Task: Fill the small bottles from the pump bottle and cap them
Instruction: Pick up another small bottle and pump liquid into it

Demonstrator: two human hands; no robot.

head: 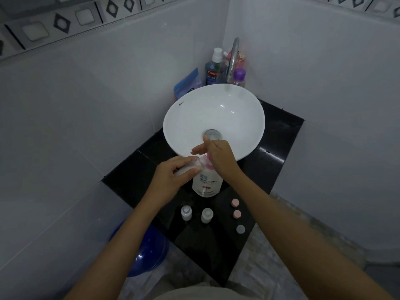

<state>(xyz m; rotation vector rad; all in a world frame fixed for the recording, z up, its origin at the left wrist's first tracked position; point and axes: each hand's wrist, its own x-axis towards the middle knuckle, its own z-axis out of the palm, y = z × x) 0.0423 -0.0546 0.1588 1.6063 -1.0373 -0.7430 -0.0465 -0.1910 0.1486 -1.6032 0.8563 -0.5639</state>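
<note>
Left hand (171,178): grips small bottle (186,168) at pump bottle (207,182) spout.
Right hand (218,156): wraps pump head.
Counter (279,148) front edge: two open bottles (186,212), three caps (237,213).
Sink (214,120): behind hands.

The sink (216,109) is white and the counter (279,135) is black. Two caps (234,202) are pink, one cap (240,229) grey. The pump bottle (206,182) is white and pink.

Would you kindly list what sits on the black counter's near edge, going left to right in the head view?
Left small bottle → right small bottle → then the loose caps: two pink caps at nearly the same position, and the grey cap furthest right.
</note>
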